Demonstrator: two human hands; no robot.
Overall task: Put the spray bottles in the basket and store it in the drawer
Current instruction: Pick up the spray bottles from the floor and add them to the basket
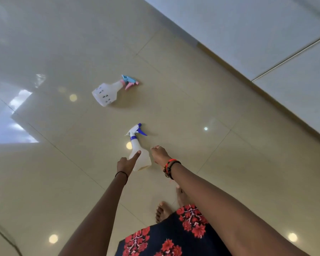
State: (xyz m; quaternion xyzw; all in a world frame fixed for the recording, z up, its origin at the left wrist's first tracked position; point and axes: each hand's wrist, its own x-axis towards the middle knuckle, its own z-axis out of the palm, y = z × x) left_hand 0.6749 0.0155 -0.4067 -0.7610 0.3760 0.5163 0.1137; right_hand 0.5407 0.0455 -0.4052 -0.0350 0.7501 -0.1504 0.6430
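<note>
Near bottle (139, 154) on floor (192, 108) btwn hands; far bottle (107, 92) beyond, left.

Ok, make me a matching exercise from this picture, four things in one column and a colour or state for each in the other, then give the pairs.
Column one:
1. Far bottle
2. Near bottle
3. Left hand
4. Right hand

Column two:
A. Closed, empty, beside a bottle
B. Pink and blue sprayer
C. Finger pointing, over a bottle
D. Blue and white sprayer

Pairs: 1-B, 2-D, 3-C, 4-A
</note>
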